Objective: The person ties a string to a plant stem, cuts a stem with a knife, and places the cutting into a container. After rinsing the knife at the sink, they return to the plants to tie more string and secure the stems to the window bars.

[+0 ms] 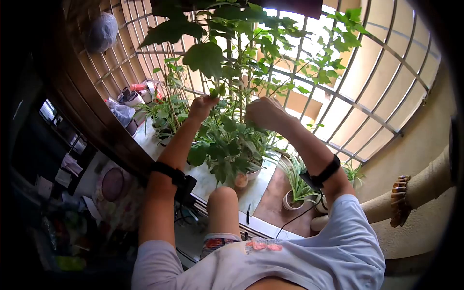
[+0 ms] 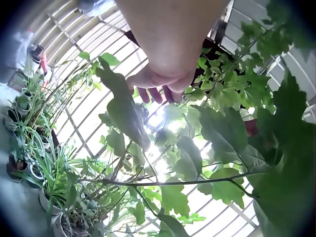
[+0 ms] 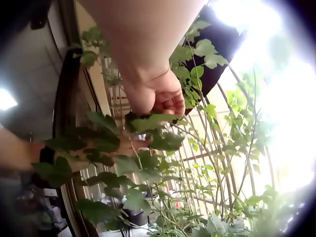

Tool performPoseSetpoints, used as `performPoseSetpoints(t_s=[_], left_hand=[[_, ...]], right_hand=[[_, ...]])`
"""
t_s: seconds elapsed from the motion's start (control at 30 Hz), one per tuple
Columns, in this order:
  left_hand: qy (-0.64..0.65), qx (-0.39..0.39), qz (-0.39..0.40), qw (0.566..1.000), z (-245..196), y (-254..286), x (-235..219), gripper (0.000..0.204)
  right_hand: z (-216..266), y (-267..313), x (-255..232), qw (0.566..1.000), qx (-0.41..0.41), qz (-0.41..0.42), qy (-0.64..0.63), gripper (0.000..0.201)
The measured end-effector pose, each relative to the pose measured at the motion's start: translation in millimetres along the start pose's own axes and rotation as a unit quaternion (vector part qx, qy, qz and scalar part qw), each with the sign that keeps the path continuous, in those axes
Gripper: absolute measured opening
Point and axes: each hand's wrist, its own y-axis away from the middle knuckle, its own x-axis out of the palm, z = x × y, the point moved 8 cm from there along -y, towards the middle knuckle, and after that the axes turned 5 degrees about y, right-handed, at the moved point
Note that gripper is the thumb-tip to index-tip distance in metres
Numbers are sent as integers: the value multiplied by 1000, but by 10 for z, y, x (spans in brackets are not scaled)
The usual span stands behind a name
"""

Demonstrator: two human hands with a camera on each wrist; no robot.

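Left hand (image 1: 203, 106) raised among upper leaves of tall potted plant (image 1: 227, 96), fingers curled near stem; contents unclear. Right hand (image 1: 263, 112) opposite, fingers bunched on foliage. Step: likely tending stems. Next: firm pinch, no tearing. Spider plant (image 1: 297, 181) below.

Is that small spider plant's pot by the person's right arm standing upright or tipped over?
Upright: the pot sits level on the floor, its leaves fanning upward.
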Motion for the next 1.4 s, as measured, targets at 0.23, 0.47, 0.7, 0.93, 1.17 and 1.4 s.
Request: performPoseSetpoints(t_s=[0.23, 0.47, 0.7, 0.93, 1.17, 1.4], left_hand=[[-62, -2, 6, 998, 142, -208, 64, 44], [-7, 10, 64, 998, 8, -57, 357, 41], [-64, 18, 72, 995, -217, 33, 440, 48], [-69, -10, 38, 997, -150, -108, 446, 47], [3, -55, 145, 988, -109, -141, 568, 42], [38, 34, 298, 953, -250, 11, 713, 24]], right_hand=[[-447, 815, -398, 989, 100, -71, -78, 14], [-470, 1116, -606, 979, 127, -156, -8, 16], [-1425, 1483, -710, 921, 313, -228, 46, 17], [120, 756, -741, 954, -4, -231, -190, 12], [348, -185, 651, 980, 14, 152, 128, 24], [283, -86, 699, 976, 9, 143, 163, 15]])
